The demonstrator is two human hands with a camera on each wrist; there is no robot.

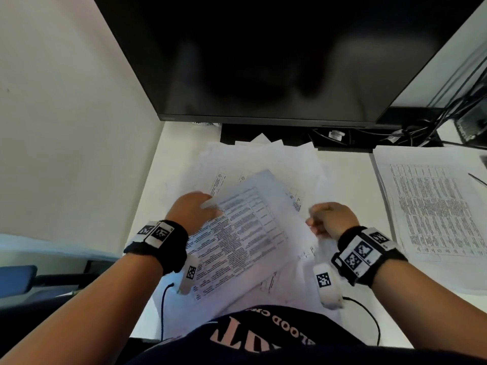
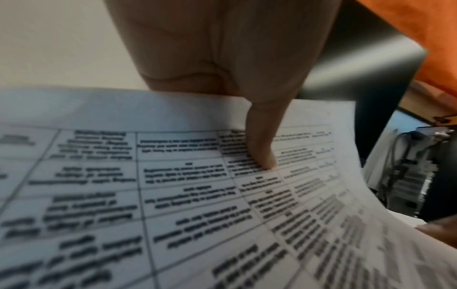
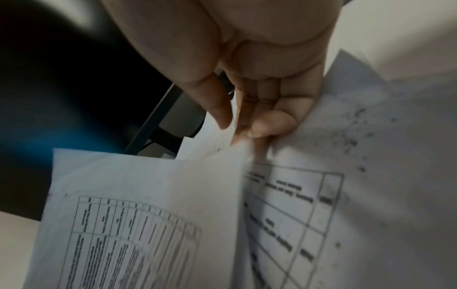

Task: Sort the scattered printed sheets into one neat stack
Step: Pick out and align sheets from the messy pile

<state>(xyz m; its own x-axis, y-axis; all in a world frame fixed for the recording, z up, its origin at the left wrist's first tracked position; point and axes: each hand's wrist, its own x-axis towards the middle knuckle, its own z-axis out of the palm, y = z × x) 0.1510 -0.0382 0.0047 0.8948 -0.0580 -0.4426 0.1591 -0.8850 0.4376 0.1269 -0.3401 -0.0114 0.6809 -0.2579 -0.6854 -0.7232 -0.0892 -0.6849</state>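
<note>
A printed sheet with a dense table (image 1: 250, 227) is lifted at a slant over the scattered sheets (image 1: 263, 159) on the white desk (image 1: 350, 164). My left hand (image 1: 207, 206) pinches its left edge. In the left wrist view the thumb (image 2: 264, 152) presses on the printed side of this sheet (image 2: 173, 195), with the fingers hidden beneath. My right hand (image 1: 313, 222) is curled at the sheet's right edge. In the right wrist view this hand (image 3: 247, 135) pinches a paper edge between thumb and fingers, where two printed sheets (image 3: 296, 215) meet. Which sheet it holds is unclear.
A squared stack of printed pages (image 1: 434, 206) lies on the right of the desk with a thin pen (image 1: 477, 179) on it. A large dark monitor (image 1: 263, 61) looms behind the papers, with cables (image 1: 421, 127) at its right. A wall (image 1: 66, 127) bounds the left.
</note>
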